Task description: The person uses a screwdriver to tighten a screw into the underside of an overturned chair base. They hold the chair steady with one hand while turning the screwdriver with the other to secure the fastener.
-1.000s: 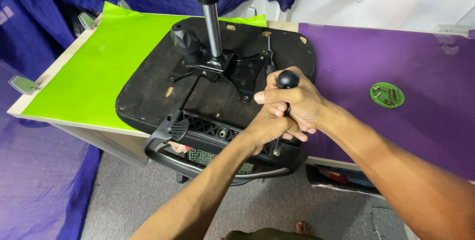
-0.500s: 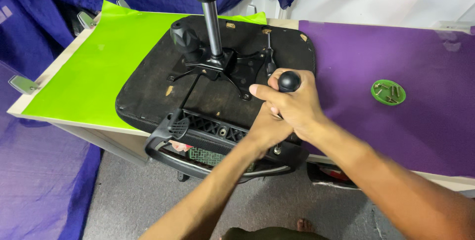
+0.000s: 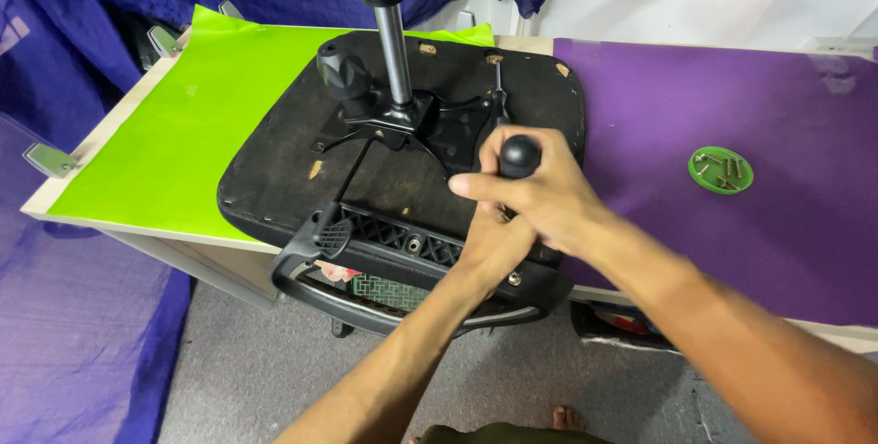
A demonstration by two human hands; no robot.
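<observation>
Both hands are on one tool: the right hand [image 3: 540, 197] is clenched around the black-knobbed screwdriver [image 3: 519, 157], left hand [image 3: 494, 243] gripping just below it. It stands over the upside-down chair seat [image 3: 283, 179] on the surface [image 3: 658, 106], green screw dish [image 3: 721, 170] well apart.

Screwdriver shaft [image 3: 508, 224] behind hands

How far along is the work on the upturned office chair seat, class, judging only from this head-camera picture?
Done: the seat lies upside down on the table, with the metal plate and gas column on its underside. In hand: both hands grip a black-handled screwdriver, the right hand above the left hand, at the seat's rear edge. Left: loose screws wait in the green dish.
</observation>
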